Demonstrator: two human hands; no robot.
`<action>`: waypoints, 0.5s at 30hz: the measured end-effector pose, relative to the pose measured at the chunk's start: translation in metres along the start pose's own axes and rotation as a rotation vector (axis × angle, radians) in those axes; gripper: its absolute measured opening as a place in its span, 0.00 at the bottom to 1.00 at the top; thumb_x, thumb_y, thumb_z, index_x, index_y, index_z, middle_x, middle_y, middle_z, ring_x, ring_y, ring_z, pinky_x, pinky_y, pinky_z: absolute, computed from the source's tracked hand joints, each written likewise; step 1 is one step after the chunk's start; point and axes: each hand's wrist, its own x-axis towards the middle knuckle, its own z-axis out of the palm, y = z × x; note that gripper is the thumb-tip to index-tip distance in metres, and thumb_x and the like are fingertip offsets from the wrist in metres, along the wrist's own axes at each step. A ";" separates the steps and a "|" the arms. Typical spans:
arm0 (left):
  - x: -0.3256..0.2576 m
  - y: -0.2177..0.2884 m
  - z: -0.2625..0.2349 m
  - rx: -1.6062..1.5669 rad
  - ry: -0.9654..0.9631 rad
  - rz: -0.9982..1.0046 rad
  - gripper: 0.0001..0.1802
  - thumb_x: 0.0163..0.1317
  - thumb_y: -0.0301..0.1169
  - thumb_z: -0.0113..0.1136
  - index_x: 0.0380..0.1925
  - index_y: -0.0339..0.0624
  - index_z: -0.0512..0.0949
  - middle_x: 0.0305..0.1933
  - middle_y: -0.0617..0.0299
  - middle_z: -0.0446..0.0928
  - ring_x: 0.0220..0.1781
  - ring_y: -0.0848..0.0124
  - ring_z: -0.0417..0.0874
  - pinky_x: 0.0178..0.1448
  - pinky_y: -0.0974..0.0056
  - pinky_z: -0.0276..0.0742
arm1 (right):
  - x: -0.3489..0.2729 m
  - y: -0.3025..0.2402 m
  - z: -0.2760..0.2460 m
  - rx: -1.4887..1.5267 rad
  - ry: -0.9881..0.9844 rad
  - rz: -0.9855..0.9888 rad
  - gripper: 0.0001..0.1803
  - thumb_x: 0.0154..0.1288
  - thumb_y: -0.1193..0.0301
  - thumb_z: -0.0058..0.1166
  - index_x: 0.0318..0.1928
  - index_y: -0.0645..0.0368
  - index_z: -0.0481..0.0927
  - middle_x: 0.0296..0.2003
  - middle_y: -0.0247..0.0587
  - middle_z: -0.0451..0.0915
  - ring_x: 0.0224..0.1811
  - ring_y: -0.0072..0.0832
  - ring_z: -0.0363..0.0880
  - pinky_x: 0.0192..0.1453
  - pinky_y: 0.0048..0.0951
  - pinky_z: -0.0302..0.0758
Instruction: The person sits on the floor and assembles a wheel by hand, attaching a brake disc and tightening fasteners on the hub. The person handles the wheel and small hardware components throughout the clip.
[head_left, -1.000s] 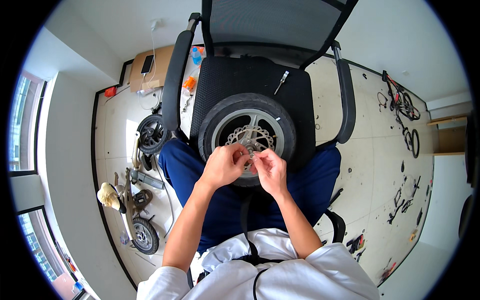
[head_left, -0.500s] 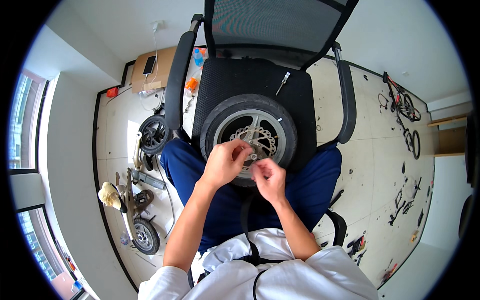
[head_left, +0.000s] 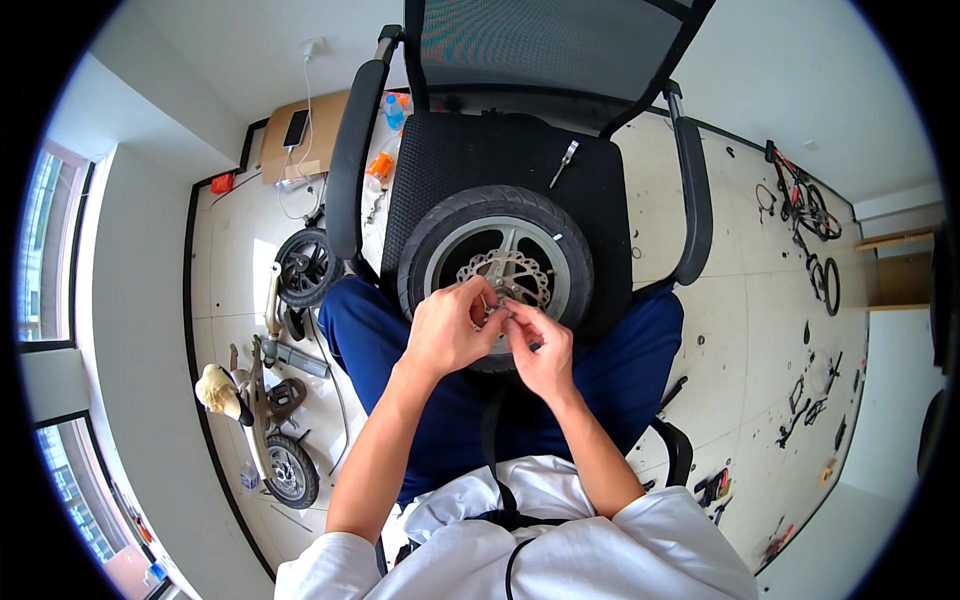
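Observation:
A wheel with a black tyre and grey spoked rim lies flat on the seat of a black office chair, against my thighs. A silver brake disc with a wavy, perforated edge sits around its hub. Over the hub's axle, my left hand is closed, thumb and fingers pinched together. From the right, my right hand meets it, also pinched, its fingertips touching the left ones. Whatever small part they grip is mostly hidden by the fingers.
A slim silver-headed tool lies on the seat behind the wheel. Armrests flank the seat. On the left floor are a small black wheel and a partly dismantled scooter. Bicycle parts are scattered on the right.
My right hand has moved up and left to the hub, its fingertips now meeting those of my left hand. The left hand has shifted slightly; the wheel lies as before.

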 end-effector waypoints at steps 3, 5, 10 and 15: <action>0.002 0.003 0.003 -0.023 -0.009 -0.043 0.13 0.53 0.33 0.72 0.31 0.41 0.77 0.19 0.59 0.77 0.23 0.59 0.82 0.31 0.57 0.76 | -0.039 0.004 0.005 -0.138 -0.162 -0.129 0.07 0.63 0.75 0.65 0.42 0.59 0.87 0.26 0.44 0.81 0.24 0.33 0.82 0.31 0.33 0.77; 0.001 0.002 -0.001 -0.022 -0.017 -0.083 0.14 0.52 0.33 0.72 0.31 0.41 0.76 0.19 0.58 0.78 0.23 0.58 0.82 0.31 0.57 0.76 | -0.068 0.009 0.002 -0.209 -0.656 -0.241 0.08 0.61 0.68 0.68 0.31 0.58 0.85 0.25 0.42 0.81 0.23 0.37 0.80 0.30 0.35 0.76; 0.000 -0.003 0.002 -0.021 0.016 -0.055 0.13 0.52 0.31 0.72 0.30 0.40 0.76 0.19 0.57 0.78 0.23 0.58 0.83 0.31 0.57 0.76 | -0.022 0.003 -0.026 -0.059 -0.157 0.179 0.06 0.68 0.74 0.62 0.34 0.62 0.84 0.21 0.34 0.79 0.21 0.15 0.72 0.26 0.22 0.69; 0.003 0.000 0.000 -0.054 0.012 -0.033 0.14 0.53 0.27 0.73 0.28 0.37 0.74 0.18 0.56 0.76 0.19 0.65 0.79 0.27 0.64 0.72 | 0.024 -0.016 -0.030 0.008 -0.120 0.019 0.21 0.68 0.77 0.60 0.61 0.62 0.80 0.27 0.35 0.84 0.24 0.12 0.76 0.29 0.17 0.71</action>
